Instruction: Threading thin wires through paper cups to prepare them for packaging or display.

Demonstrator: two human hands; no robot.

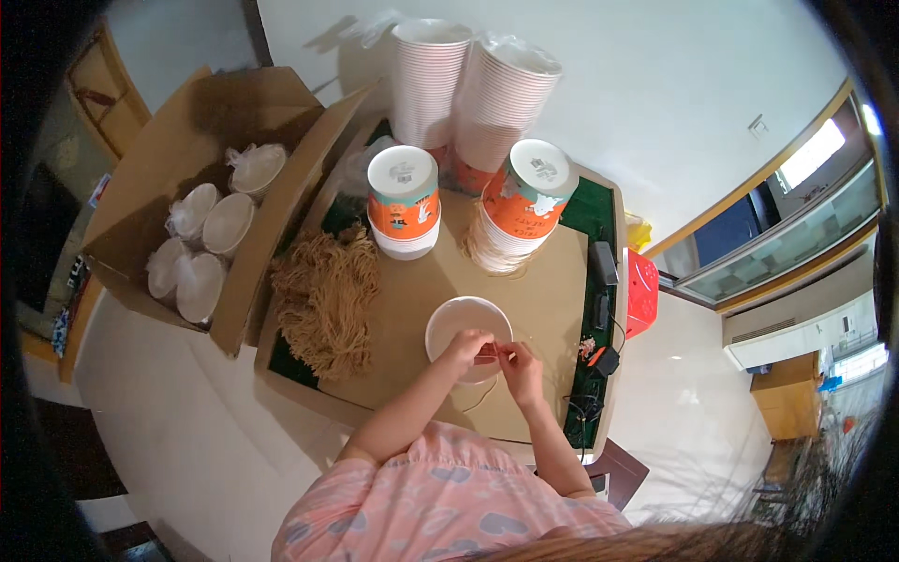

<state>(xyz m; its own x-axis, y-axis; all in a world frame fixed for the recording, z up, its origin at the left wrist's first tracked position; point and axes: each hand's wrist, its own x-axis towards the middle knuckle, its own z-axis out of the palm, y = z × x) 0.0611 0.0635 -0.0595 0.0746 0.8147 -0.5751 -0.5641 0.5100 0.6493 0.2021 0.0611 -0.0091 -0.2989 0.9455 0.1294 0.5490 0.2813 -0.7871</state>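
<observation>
A white paper bucket stands mouth up on the brown cardboard sheet in front of me. My left hand reaches over its opening, fingers closed in a pinch. Right beside it, my right hand is closed too, thumb and fingertips meeting at the bucket's right rim. A bit of red shows between the hands; what the fingertips pinch is too small to make out. Below them, a thin tan cord trails onto the cardboard. Left of the bucket lies a heap of tan cords.
Upside-down orange printed buckets stand in stacks, the right-hand stack with cords around it. Tall white stacks lean near the wall. At left, an open carton holds bagged buckets. Chargers and cables line the table's right edge, beside a red stool.
</observation>
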